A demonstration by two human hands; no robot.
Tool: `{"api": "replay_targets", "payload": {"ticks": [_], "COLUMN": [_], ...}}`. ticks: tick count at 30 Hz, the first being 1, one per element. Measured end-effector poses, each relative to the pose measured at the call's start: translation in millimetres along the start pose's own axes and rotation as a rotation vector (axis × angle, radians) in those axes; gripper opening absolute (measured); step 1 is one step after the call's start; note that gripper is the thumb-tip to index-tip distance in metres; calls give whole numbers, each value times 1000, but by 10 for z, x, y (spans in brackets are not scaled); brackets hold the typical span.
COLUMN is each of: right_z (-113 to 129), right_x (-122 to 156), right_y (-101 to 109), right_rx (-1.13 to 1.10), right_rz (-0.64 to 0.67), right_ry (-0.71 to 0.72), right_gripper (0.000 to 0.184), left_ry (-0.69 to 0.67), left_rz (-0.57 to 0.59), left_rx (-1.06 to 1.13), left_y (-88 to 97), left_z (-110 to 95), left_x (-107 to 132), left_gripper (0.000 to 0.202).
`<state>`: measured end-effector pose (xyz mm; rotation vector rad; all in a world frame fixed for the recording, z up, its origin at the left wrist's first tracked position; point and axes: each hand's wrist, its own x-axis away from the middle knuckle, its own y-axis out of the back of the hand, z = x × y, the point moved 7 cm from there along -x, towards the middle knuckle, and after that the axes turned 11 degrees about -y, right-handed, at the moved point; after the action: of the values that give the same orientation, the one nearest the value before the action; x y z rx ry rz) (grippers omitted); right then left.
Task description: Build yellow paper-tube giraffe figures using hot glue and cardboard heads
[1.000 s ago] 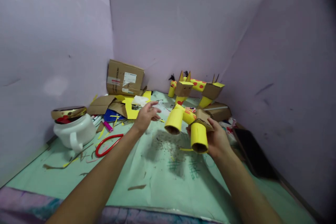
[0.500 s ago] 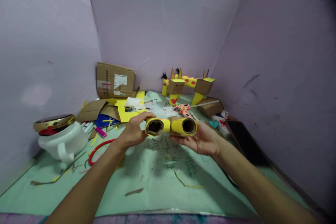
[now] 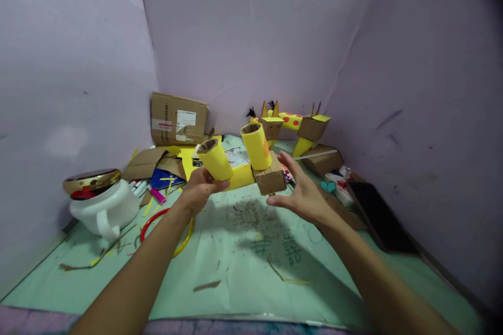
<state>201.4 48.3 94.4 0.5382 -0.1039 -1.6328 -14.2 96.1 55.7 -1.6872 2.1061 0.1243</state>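
Hanging above the green sheet (image 3: 236,282), tilted, is the yellow tube figure (image 3: 240,176), near the middle of my head view. Its 2 yellow tubes point upward with their hollow ends showing, and a brown cardboard block (image 3: 271,179) forms its right end. My left hand (image 3: 199,189) pinches the figure at its left end, thumb across the yellow body, the other fingers mostly hidden. My right hand (image 3: 303,194) has thumb and fingers spread around the block's side; I cannot tell whether a fingertip touches it.

Behind, 2 spotted yellow figures (image 3: 291,121) with brown box heads stand near the back wall (image 3: 251,47). To their left a cardboard box (image 3: 178,119) leans against the wall, with cardboard pieces (image 3: 144,164) in front. Nearer me on the left, a magenta marker (image 3: 158,196) lies by a white pot (image 3: 106,209), on which a gold round object (image 3: 92,181) rests tilted. My left forearm partly covers a red and yellow ring (image 3: 151,220). At far right lies a dark phone (image 3: 382,217), with a teal heart (image 3: 328,187) near it.
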Motion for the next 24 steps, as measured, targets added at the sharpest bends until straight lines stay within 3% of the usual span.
{"api": "replay_targets", "payload": {"ticks": [3, 7, 11, 19, 24], "right_z": [-15, -196, -321, -279, -269], "right_x": [-74, -114, -54, 69, 103], "right_y": [-148, -197, -208, -270, -250], "right_rx": [-145, -368, -440, -481, -540], "right_rz": [93, 147, 176, 152, 73], "right_ry": [-83, -173, -199, -205, -209], "right_gripper": [87, 58, 64, 76, 74], "left_ry": [0, -44, -119, -201, -220], "left_rz": [78, 240, 99, -77, -110], "left_rx": [-41, -24, 32, 26, 5], "left_y": [-111, -186, -71, -235, -237], "left_z": [-98, -257, -376, -464, -470], "left_x": [37, 41, -15, 38, 40], "left_gripper": [48, 77, 79, 46, 43]}}
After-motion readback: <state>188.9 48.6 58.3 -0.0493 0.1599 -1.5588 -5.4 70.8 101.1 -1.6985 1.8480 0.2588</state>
